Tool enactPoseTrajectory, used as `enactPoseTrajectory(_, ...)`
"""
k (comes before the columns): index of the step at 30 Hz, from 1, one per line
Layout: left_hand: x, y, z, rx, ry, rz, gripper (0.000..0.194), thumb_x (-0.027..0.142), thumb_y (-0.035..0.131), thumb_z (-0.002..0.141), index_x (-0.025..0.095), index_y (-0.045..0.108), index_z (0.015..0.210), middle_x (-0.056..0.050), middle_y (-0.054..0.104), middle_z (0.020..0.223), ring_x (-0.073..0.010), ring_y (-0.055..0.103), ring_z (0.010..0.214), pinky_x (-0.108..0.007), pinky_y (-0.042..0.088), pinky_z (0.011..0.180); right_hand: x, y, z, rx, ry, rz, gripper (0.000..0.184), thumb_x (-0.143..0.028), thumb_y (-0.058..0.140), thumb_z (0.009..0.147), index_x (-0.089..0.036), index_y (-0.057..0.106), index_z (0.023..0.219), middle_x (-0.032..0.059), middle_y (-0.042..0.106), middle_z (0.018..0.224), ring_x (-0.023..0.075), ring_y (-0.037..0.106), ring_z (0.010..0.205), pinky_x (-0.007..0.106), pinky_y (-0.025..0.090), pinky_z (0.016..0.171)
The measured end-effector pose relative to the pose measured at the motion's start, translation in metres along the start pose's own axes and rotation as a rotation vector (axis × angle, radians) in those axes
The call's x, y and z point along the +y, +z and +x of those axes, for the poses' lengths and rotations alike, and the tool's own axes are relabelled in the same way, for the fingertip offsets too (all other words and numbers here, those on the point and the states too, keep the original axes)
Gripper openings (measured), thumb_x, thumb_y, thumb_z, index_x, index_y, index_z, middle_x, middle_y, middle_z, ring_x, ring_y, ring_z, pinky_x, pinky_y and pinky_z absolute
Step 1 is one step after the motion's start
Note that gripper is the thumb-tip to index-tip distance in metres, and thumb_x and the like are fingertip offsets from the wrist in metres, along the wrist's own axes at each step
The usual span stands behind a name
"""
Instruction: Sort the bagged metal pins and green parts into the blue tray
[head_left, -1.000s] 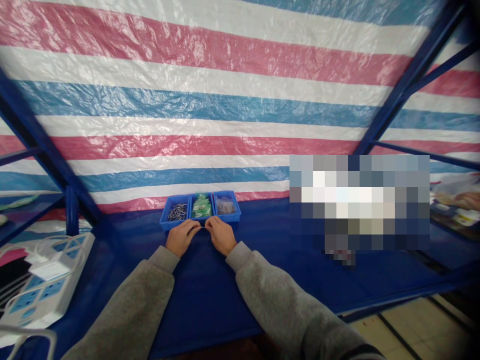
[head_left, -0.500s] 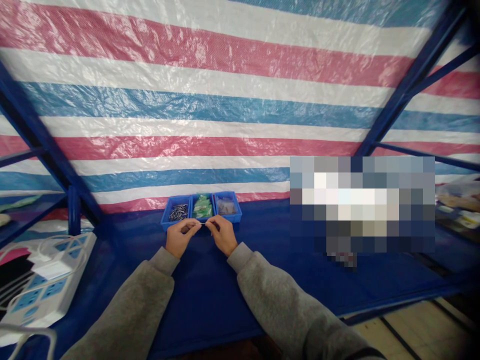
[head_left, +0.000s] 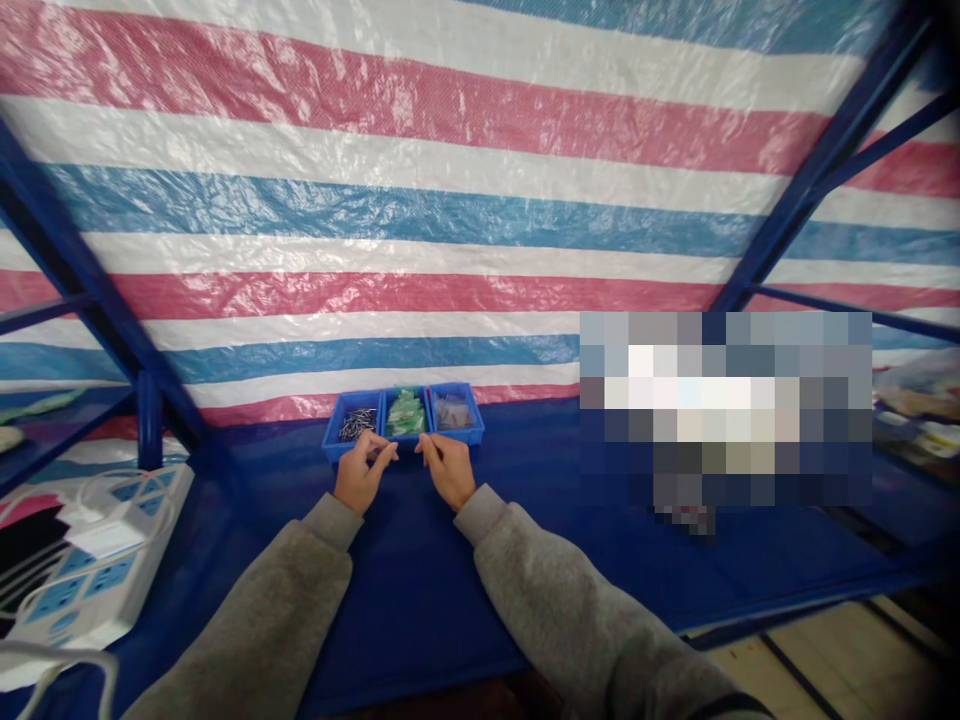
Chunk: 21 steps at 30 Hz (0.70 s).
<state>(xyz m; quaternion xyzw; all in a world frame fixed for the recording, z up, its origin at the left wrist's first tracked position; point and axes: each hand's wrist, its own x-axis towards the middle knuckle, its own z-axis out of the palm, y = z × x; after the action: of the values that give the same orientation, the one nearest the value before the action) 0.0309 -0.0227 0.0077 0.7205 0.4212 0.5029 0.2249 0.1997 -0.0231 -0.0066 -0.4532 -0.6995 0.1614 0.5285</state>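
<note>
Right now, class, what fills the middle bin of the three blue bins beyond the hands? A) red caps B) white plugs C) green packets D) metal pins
C: the middle bin shows green packets, with dark metal pieces in the left bin and a greyish clear bag in the right bin.

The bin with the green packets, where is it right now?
In the head view the green-packet bin sits at the back of the blue table, middle of three blue bins, between the metal-parts bin and the clear-bag bin, just beyond both hands.
</note>
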Motion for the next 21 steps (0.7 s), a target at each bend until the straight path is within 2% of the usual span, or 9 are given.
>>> enactPoseTrajectory(4,-0.0007,-0.0037,-0.0003,-0.01,0.148,0.179,0.019,0.036,0.059,0.081,0.017,0.062,0.083,0.0,0.065,0.065,-0.0126,0.061,0.06,-0.025,0.05,0.064,0.0,0.0008,-0.0002,-0.005,-0.015,-0.024,0.042,-0.036,0.034,0.094,-0.018,0.063,0.07,-0.0006,0.056,0.058,0.0113,0.054,0.057,0.021,0.038,0.06)
enactPoseTrajectory(9,-0.0032,-0.0053,0.0015,-0.007,0.299,0.249,0.019,0.032,0.054,0.085,0.02,0.069,0.086,-0.005,0.07,0.083,-0.0165,0.063,0.078,-0.029,0.049,0.077,0.0001,0.0006,0.0002,0.005,-0.017,-0.031,0.041,-0.035,0.035,0.094,-0.017,0.063,0.07,0.0,0.058,0.059,0.0115,0.054,0.058,0.021,0.038,0.06)
enactPoseTrajectory(11,-0.0061,-0.0062,0.0023,-0.017,0.286,0.244,0.023,0.03,0.048,0.089,0.02,0.068,0.095,-0.005,0.069,0.086,-0.0154,0.062,0.079,-0.029,0.049,0.077,-0.0002,0.0001,0.0005,0.008,-0.022,-0.03,0.04,-0.035,0.035,0.094,-0.017,0.063,0.071,0.0003,0.059,0.061,0.0116,0.054,0.059,0.021,0.037,0.06)
enactPoseTrajectory(13,-0.0086,-0.0067,0.0024,-0.031,0.239,0.224,0.027,0.03,0.042,0.091,0.021,0.065,0.103,-0.004,0.068,0.084,-0.0126,0.06,0.071,-0.025,0.049,0.071,-0.0007,-0.0002,0.0007,0.007,-0.025,-0.031,0.04,-0.034,0.036,0.094,-0.017,0.063,0.071,0.0006,0.059,0.062,0.0118,0.054,0.06,0.022,0.038,0.061)
enactPoseTrajectory(17,-0.0072,-0.0059,0.0003,-0.088,0.113,0.14,0.029,0.033,0.039,0.092,0.018,0.057,0.11,0.001,0.061,0.065,-0.0086,0.051,0.05,-0.021,0.044,0.055,-0.0021,0.0,0.0003,-0.004,-0.033,-0.015,0.03,-0.031,0.041,0.092,-0.017,0.065,0.082,0.0027,0.064,0.073,0.0127,0.056,0.066,0.022,0.04,0.063)
enactPoseTrajectory(21,0.0007,-0.005,-0.0023,-0.135,0.015,0.074,0.028,0.036,0.038,0.091,0.017,0.049,0.109,0.008,0.048,0.048,-0.0082,0.043,0.04,-0.019,0.037,0.047,-0.0037,0.001,-0.0012,-0.045,-0.064,0.028,0.023,-0.031,0.047,0.089,-0.018,0.063,0.097,0.0025,0.064,0.08,0.012,0.055,0.064,0.022,0.042,0.064)
